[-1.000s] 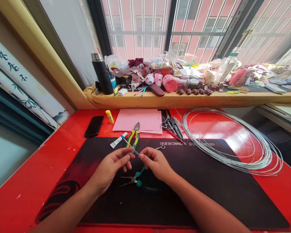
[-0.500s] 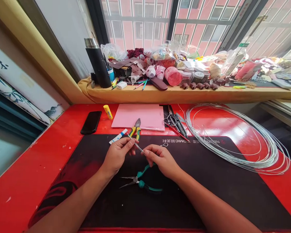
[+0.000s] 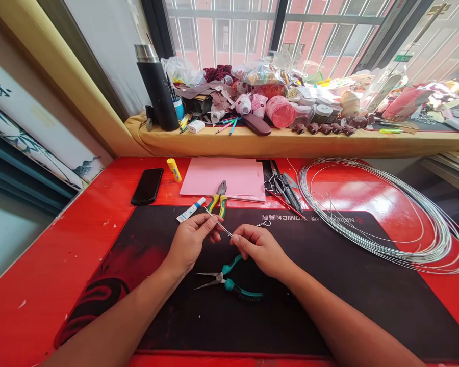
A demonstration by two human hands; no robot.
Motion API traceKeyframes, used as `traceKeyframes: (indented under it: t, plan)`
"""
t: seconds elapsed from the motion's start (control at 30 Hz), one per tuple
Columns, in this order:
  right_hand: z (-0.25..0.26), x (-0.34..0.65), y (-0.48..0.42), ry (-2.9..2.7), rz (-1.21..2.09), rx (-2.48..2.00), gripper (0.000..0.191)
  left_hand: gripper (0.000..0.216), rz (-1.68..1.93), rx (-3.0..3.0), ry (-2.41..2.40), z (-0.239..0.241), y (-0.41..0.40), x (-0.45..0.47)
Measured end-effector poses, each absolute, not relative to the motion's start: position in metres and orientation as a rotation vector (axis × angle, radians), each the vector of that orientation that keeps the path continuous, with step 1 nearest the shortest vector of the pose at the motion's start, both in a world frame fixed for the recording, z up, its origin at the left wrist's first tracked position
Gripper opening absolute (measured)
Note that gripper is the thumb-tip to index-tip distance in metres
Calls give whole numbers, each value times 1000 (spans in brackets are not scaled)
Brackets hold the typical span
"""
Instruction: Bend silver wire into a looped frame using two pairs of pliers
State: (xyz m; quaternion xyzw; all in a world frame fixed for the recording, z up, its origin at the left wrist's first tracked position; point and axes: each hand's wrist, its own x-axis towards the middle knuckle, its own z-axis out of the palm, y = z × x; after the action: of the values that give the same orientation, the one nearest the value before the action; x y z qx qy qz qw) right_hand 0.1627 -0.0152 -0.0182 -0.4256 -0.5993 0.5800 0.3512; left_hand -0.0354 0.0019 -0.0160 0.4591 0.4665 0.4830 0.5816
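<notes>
Both hands hold a short piece of silver wire (image 3: 222, 227) just above a black desk mat (image 3: 329, 285). My left hand (image 3: 193, 242) pinches the wire's left end between thumb and forefinger. My right hand (image 3: 258, 246) is closed around the right part, and a small wire loop (image 3: 265, 223) sticks out past its fingers. Teal-handled long-nose pliers (image 3: 229, 281) lie on the mat under my hands. Yellow-and-green pliers (image 3: 219, 200) rest just beyond the wire.
A large coil of silver wire (image 3: 382, 214) lies on the red table at the right. A black phone (image 3: 148, 186), glue stick (image 3: 173, 169), small tube (image 3: 190, 209), pink paper (image 3: 225, 179) and scissors (image 3: 281, 189) sit behind the mat. The window sill (image 3: 290, 145) is crowded with craft supplies and a black flask (image 3: 156, 86).
My left hand has closed from loose fingers into a pinch on the wire's left end. The view has shifted slightly; both hands stay over the teal pliers.
</notes>
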Motion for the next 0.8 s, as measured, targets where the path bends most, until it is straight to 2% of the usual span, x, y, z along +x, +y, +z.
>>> traceKeyframes:
  t: [0.4, 0.8]
  plan:
    - [-20, 162, -15, -1481, 1516, -1050, 41, 35, 1172, 904, 1090, -15, -1, -30]
    - [-24, 163, -14, -1395, 1486, -1145, 34, 30, 1135, 902, 1009, -12, 0, -36]
